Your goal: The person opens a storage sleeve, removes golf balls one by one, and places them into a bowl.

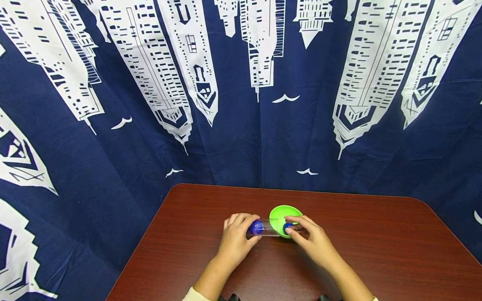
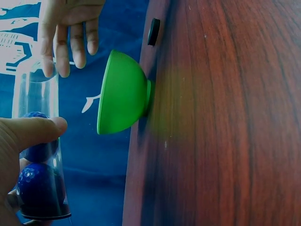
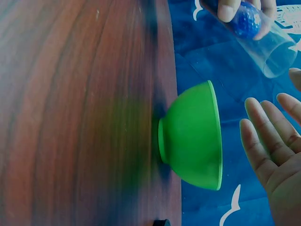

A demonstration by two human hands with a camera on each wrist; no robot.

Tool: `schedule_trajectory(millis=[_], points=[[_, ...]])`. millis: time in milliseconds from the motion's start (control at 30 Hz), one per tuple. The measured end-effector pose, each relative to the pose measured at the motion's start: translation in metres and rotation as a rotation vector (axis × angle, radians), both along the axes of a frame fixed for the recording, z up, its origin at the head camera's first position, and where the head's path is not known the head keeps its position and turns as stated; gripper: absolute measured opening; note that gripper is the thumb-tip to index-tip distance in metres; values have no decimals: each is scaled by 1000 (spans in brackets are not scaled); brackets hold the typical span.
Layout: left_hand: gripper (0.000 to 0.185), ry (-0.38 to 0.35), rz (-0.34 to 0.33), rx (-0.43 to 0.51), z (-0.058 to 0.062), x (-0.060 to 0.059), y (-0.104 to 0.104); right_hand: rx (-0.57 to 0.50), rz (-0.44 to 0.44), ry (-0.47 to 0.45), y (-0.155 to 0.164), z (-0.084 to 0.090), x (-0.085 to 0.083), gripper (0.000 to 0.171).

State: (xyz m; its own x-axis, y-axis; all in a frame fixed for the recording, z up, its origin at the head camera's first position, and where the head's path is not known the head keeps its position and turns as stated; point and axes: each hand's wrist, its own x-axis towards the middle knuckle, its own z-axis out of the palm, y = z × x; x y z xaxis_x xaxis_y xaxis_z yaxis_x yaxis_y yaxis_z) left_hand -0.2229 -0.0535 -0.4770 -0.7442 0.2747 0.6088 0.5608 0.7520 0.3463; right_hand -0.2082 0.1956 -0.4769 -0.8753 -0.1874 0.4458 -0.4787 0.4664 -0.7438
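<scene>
Now the left hand grips the clear plastic cup with blue balls tipped toward the green plastic bowl on the table; right hand fingers relaxed; better pour slowly

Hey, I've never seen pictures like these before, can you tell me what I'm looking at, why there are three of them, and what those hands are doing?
No machine here: a person works with two bare hands and wears three cameras. The big picture comes from the head, looking down at a reddish-brown table. The other two come from the wrists, so they look turned sideways. On the table stands a green bowl. The left hand grips a clear plastic cup, tipped with its mouth toward the bowl, with blue balls inside it. The right hand is open, fingers straight, beside the bowl's rim by the cup's mouth. Behind hangs a blue cloth printed with white skyscrapers.
</scene>
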Motion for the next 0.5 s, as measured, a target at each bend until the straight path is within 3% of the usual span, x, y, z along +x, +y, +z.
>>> schedule_trajectory(millis=[500], points=[[53, 78, 13, -130, 4, 1, -1, -95, 126, -63, -11, -4, 5, 43]])
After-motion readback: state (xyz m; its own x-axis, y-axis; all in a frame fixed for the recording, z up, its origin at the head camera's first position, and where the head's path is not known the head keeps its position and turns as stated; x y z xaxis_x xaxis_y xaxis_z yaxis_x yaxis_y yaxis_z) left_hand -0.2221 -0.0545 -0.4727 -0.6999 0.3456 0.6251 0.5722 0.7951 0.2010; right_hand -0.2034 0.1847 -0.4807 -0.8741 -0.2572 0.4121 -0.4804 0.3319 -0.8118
